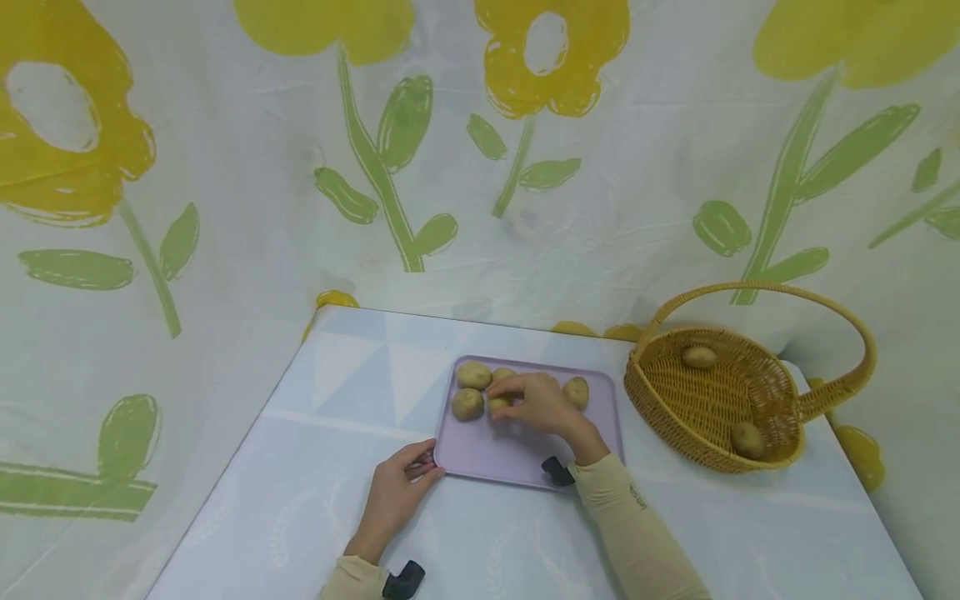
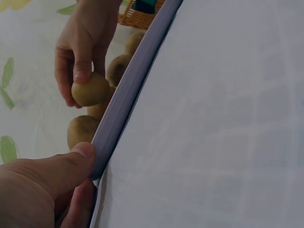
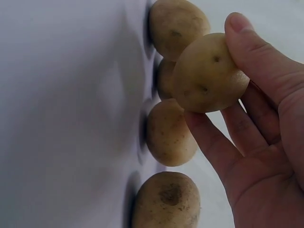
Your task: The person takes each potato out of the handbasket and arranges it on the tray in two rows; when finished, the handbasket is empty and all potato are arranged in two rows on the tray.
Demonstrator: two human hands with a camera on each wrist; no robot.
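My right hand pinches a potato between thumb and fingertips, over the far half of a lilac tray. In the right wrist view the held potato overlaps others behind it, and a potato with a dark blemish lies nearest below. Several potatoes sit on the tray, two of them, an upper one and a lower one, at its left end. With thumb on the rim and fingers at its outer side, my left hand grips the tray's near left corner. Part of the row is hidden behind the right hand.
A wicker basket with a tall handle stands right of the tray. Inside are two potatoes, one at the back and one at the front right. The patterned table meets a flower-print curtain behind.
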